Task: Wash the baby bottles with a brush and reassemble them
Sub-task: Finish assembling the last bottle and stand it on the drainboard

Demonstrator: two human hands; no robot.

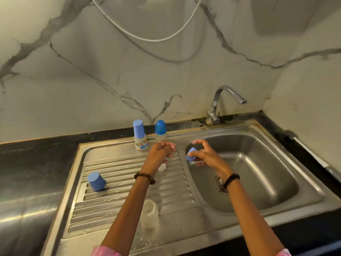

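Observation:
My right hand (204, 156) pinches a blue screw collar (191, 154) over the left edge of the sink basin (258, 163). Above the drainboard (120, 182), my left hand (160, 154) hovers with its fingers curled; whether it holds anything is unclear. A small clear teat (162, 167) shows just beneath that hand. A clear bottle body (150, 213) without a top stands on the drainboard near the front. A light blue cap (96, 181) lies on the ribs at the left. Two capped bottles stand at the back: one with a light blue cap (139, 135), one with a dark blue dome (160, 129).
A chrome tap (221, 104) rises behind the basin, its spout turned right. The drain (220, 184) sits in the basin floor. Black countertop (33, 154) runs to the left, and a marble wall stands behind. A white hose (147, 37) hangs on the wall.

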